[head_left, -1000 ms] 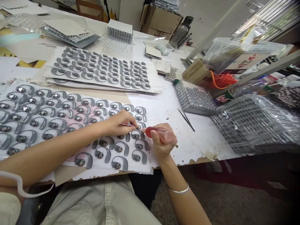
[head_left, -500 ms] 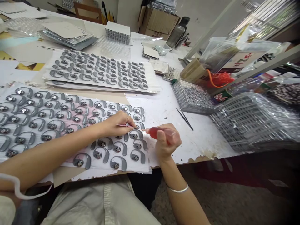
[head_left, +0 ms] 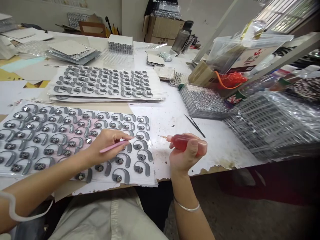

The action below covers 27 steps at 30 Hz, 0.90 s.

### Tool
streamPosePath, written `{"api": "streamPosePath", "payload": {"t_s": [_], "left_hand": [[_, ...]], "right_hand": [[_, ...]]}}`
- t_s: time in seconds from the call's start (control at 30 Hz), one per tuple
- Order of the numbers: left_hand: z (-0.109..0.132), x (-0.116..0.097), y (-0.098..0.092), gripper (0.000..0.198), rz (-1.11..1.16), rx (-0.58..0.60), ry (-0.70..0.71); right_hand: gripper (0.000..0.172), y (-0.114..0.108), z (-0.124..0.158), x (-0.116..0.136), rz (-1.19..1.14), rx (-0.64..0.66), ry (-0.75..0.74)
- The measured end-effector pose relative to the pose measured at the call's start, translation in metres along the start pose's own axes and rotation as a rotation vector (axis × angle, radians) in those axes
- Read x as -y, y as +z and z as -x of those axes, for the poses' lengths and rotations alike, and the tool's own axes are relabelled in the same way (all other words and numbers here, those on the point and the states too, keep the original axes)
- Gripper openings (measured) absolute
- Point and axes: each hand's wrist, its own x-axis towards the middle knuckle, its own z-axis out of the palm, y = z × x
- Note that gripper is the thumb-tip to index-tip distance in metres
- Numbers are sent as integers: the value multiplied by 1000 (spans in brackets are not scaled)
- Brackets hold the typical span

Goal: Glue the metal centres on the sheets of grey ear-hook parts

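Across the cluttered white worktable [head_left: 165,113], from where I stand, a sheet [head_left: 148,181] lies spread with grey hook-shaped pieces [head_left: 147,169]. Both hands have just drawn apart, leaving the nozzle [head_left: 163,136] clear of the pieces. The right hand [head_left: 181,160], thumb up, grips a red bottle [head_left: 182,142] sideways; the left hand [head_left: 103,139], bent over the sheet, pinches a pink stick [head_left: 112,146].
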Motion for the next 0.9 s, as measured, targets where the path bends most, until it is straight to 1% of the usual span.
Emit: {"api": "streamPosePath", "payload": {"t_s": [0.1,0.17,0.27,0.37,0.43,0.53,0.63,0.73,0.8,0.9], "left_hand": [[18,0,11,17,-113,-78,225],[29,2,22,21,-178,-118,326],[37,3,36,25,-275,-104,425],[36,1,43,25,-349,-104,481],[34,1,45,25,-389,-116,489],[33,2,46,25,-401,-75,468],[34,5,46,24,-382,-38,445],[35,6,47,24,-399,-10,402],[35,6,48,21,-426,5,390],[34,4,52,14,-485,-35,424]], "right_hand": [[34,0,-2,5,-112,28,59],[34,1,-1,10,-123,49,90],[32,7,3,16,-98,80,122],[34,17,12,21,-97,155,110],[36,24,18,20,-86,190,81],[37,30,23,16,-55,190,20],[34,29,25,13,-47,177,-26],[30,25,26,12,-48,201,-60],[25,24,29,13,-28,216,-110],[20,24,33,14,43,267,-160]]}}
